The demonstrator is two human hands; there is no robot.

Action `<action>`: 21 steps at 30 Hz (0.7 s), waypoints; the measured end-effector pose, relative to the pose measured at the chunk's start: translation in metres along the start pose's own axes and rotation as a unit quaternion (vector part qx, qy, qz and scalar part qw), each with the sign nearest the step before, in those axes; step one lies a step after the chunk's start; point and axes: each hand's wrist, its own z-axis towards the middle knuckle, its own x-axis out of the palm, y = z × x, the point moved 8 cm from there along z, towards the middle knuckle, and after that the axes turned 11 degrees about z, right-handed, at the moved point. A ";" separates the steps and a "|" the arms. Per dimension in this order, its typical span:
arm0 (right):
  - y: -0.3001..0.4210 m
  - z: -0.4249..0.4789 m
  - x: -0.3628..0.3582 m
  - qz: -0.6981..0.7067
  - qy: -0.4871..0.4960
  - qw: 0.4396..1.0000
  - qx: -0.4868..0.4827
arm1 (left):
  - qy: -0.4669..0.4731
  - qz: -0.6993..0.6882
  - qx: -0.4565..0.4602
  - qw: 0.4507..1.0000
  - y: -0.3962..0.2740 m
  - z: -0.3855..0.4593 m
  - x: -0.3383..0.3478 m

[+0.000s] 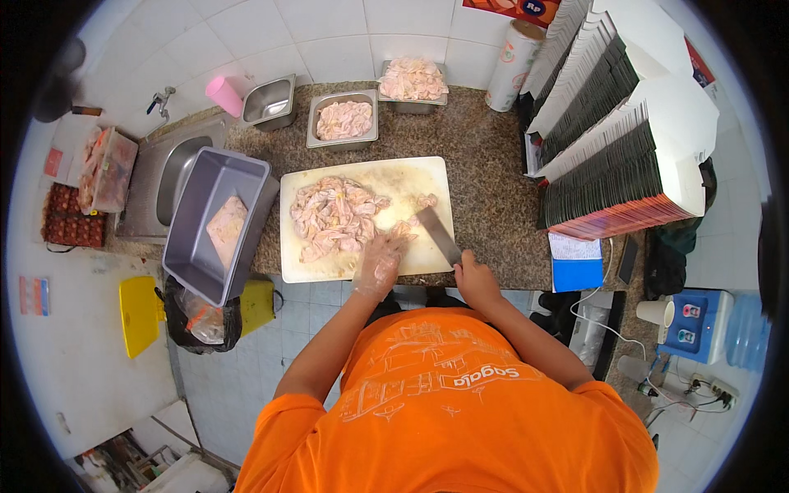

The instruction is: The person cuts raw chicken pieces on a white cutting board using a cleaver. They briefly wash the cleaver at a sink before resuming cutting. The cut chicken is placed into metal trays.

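A white cutting board [431,179] lies on the granite counter. On its left half is a heap of pale raw skin pieces, probably chicken skin [330,212]. My left hand [380,262], in a clear plastic glove, rests at the board's near edge with its fingertips on a skin piece [404,228]. My bare right hand [478,280] is closed on the handle of a cleaver [439,234], whose blade slants across the board's right side. Just beyond the blade tip lies a small skin piece [426,200].
Behind the board stand steel pans, two holding skin [344,120] [413,80]. A grey plastic tub [185,228] with a flat raw piece is at left, beside the sink [179,179]. Stacked folded cartons [610,179] and a notebook [576,274] are at right.
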 end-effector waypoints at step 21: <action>0.029 0.035 -0.002 -0.097 0.101 0.990 0.020 | -0.058 0.101 -0.181 0.977 0.023 0.007 0.041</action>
